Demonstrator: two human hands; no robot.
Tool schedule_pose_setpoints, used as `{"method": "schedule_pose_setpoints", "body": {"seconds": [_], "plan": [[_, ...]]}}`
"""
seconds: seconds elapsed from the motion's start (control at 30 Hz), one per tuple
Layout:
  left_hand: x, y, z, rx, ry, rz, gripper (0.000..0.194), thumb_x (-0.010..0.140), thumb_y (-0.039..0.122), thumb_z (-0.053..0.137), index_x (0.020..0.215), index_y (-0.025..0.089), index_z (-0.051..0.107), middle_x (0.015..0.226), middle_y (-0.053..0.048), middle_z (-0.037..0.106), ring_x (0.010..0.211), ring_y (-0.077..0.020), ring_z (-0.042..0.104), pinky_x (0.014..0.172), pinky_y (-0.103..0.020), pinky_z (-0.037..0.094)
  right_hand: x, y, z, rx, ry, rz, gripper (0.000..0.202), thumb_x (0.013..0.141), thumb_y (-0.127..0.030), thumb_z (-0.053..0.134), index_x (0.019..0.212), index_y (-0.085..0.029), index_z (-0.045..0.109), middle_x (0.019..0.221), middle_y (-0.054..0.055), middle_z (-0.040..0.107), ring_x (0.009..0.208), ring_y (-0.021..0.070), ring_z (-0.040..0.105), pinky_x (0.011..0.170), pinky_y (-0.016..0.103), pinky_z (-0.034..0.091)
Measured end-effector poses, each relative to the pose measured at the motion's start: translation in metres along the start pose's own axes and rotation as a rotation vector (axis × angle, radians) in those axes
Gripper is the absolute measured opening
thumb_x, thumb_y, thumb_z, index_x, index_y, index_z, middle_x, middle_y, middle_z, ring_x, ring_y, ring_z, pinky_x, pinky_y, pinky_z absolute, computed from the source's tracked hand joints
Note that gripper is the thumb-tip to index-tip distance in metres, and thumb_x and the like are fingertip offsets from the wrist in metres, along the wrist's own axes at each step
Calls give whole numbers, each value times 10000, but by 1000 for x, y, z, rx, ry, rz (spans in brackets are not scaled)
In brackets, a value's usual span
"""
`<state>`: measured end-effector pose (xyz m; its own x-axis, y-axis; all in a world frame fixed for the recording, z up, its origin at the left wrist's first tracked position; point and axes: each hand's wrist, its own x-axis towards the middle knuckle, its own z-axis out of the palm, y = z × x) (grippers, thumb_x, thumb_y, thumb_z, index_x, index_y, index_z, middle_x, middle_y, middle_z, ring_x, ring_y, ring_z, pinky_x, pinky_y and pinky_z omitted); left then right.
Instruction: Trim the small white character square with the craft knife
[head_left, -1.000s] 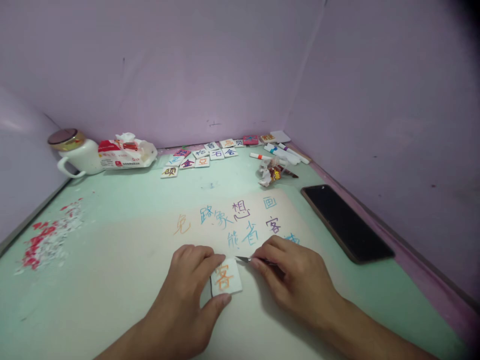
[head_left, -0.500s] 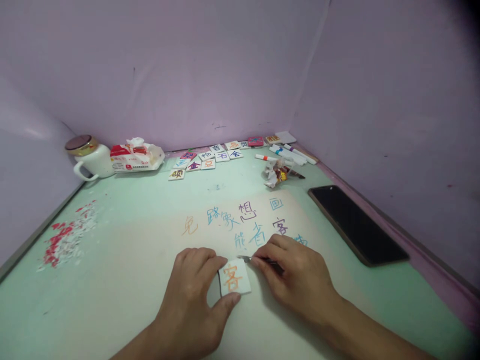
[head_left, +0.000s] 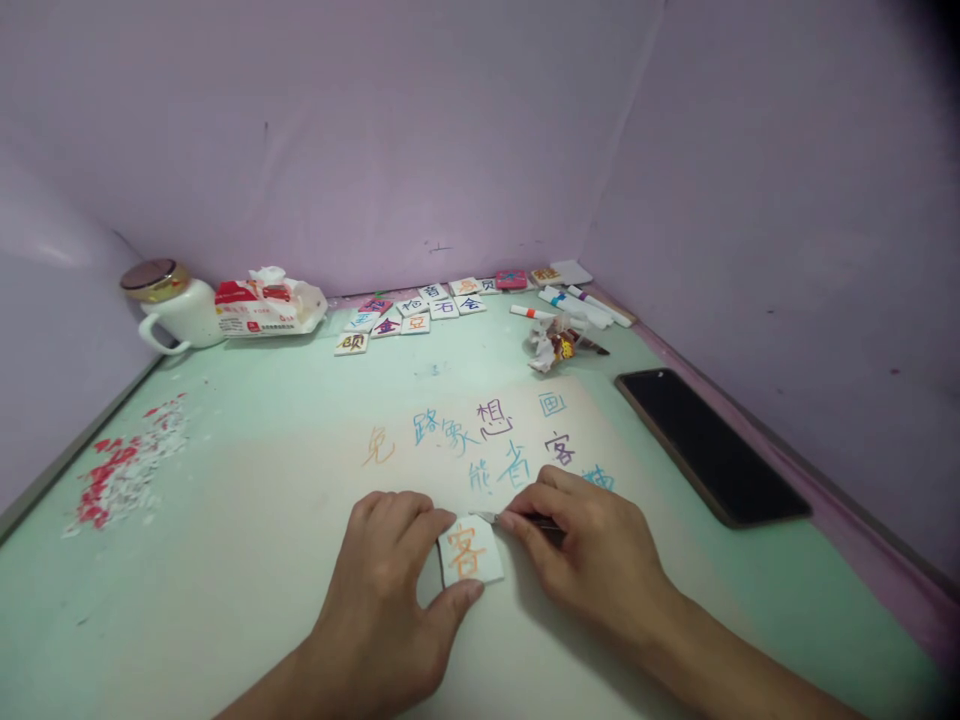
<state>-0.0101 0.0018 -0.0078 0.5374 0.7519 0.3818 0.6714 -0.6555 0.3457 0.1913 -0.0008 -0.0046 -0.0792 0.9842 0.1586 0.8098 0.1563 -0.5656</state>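
A small white square tile (head_left: 471, 552) with an orange Chinese character lies on the table in front of me. My left hand (head_left: 397, 590) grips it between the fingers at its top left and the thumb at its lower edge. In a pen-like hold, my right hand (head_left: 585, 545) is closed on a slim carving knife (head_left: 491, 518) with a metal blade and dark handle. The blade tip is at the tile's upper edge. Beyond the hands, characters in blue, purple and orange (head_left: 493, 418) are written on the tabletop.
White and red shavings (head_left: 124, 470) lie at left. A lidded white mug (head_left: 191, 315) and tissue pack (head_left: 270, 308) stand at the back left. Several character tiles (head_left: 444, 309) sit along the wall, near markers (head_left: 577, 308) and a crumpled wrapper (head_left: 553, 345). A phone (head_left: 709, 445) lies at right.
The knife tip has shifted slightly left along the tile's upper edge. The left hand keeps its grip on the tile. The view has moved a little.
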Motion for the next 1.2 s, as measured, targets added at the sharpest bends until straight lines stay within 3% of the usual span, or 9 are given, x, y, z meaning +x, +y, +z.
{"method": "schedule_pose_setpoints", "body": {"seconds": [0.37,0.6,0.9,1.2], "plan": [[-1,1,2,0,1,-6,312,767,221,635,1041,147,508,962,-103,506,890,-274,487,760,-486,410,1,0,1,-13,0,21,188,805,-302,552,676,-242,676,638,-17,590,547,134,544,513,257,336],[0,0,1,4,5,3,305,774,216,630,1042,136,507,949,-105,506,875,-270,492,749,-486,412,-3,0,4,-24,68,47,193,813,-307,542,667,-255,657,633,-28,583,545,131,533,507,254,322],[0,3,2,0,39,21,262,780,204,609,1016,121,530,905,-100,520,836,-256,499,750,-488,411,-4,-5,3,-40,37,90,188,806,-299,557,652,-253,656,615,-32,576,515,124,524,494,251,306],[-1,11,6,11,101,15,215,792,193,571,985,113,523,872,-109,507,788,-243,495,654,-421,484,0,-10,2,-74,-1,112,192,795,-290,559,632,-244,651,628,-22,601,479,129,514,472,259,275]]}}
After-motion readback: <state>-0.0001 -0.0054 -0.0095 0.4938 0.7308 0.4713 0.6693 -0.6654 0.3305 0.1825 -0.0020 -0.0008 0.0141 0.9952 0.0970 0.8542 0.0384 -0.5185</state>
